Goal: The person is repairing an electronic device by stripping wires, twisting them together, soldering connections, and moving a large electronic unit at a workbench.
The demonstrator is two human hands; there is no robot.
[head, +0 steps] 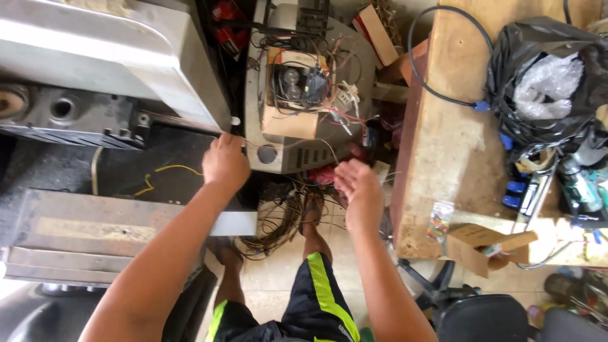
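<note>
A grey TV shell fills the upper left, lying over a dark metal chassis. To the right stands a wooden bench, carrying a black bag with clear plastic inside, a black cable and, near its front edge, a torn cardboard box. Between shell and bench lies an open TV back, grey, with a cardboard-backed circuit board and tangled wires on top. Lower left sits a flat metal case. More loose wires lie on the tiled floor by the person's feet. The left hand rests fingers-down at the shell's lower corner, touching the edge of the TV back; whether it grips anything I cannot tell. The right hand hangs open, fingers spread, holding nothing, just below the TV back's right corner and beside the bench.
</note>
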